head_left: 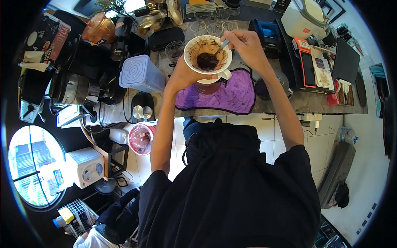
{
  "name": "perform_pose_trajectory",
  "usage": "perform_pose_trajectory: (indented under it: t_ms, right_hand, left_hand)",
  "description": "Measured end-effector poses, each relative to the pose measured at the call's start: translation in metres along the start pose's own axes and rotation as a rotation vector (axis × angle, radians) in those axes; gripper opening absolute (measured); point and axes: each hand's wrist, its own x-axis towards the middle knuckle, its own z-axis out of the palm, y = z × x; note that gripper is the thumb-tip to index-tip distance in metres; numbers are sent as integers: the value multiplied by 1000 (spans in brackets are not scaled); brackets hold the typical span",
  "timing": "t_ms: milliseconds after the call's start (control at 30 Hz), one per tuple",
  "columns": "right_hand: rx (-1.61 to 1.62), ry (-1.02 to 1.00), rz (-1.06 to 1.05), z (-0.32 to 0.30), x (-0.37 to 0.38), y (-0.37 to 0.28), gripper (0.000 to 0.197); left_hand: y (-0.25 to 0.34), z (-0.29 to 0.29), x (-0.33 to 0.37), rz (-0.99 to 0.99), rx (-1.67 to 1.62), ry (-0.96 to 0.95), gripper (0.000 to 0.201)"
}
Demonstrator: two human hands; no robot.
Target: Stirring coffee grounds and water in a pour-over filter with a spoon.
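My left hand [187, 75] is wrapped round the near left side of a white coffee dripper [223, 73], its thumb lying across the front. Inside, a stained brown filter [198, 44] lines the wall, with wet dark coffee grounds [206, 61] at the bottom. My right hand [247, 44] pinches the handle of a spoon [223, 45], whose lower end dips toward the grounds. Below the dripper shows part of a dark reddish vessel [208, 88], over a purple cloth [237, 94]; whether the two touch is hidden.
Several clear glasses [214, 29] stand just beyond the dripper. A lidded plastic container [142, 73] and a small black scale-like device with metal knobs [142, 108] are to the left. A dark kettle [281, 84], a blue-black printer [266, 37] and a red-framed tablet [307, 68] lie right.
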Motion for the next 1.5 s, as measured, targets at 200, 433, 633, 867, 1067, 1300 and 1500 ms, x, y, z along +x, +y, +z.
perform_pose_trajectory:
  t_ms: [200, 433, 633, 867, 1067, 1300, 1500]
  right_hand:
    - [257, -26, 130, -5, -1, -6, 31]
    - [164, 18, -42, -7, 7, -15, 32]
    - [79, 14, 24, 2, -5, 7, 33]
    - [375, -28, 228, -5, -7, -3, 30]
    - [294, 32, 38, -10, 2, -11, 33]
    - [101, -55, 16, -3, -4, 2, 32]
    - [330, -54, 248, -9, -7, 6, 32]
  left_hand:
    - [4, -1, -3, -3, 14, 11, 83]
    - [6, -1, -5, -56, 51, 13, 88]
    - [0, 3, -2, 42, -18, 41, 77]
    - [3, -1, -5, -42, 54, -12, 89]
    - [-2, -1, -5, -7, -37, 0, 89]
    - [-1, 0, -5, 9, 10, 17, 83]
    - [3, -1, -6, -18, 21, -19, 87]
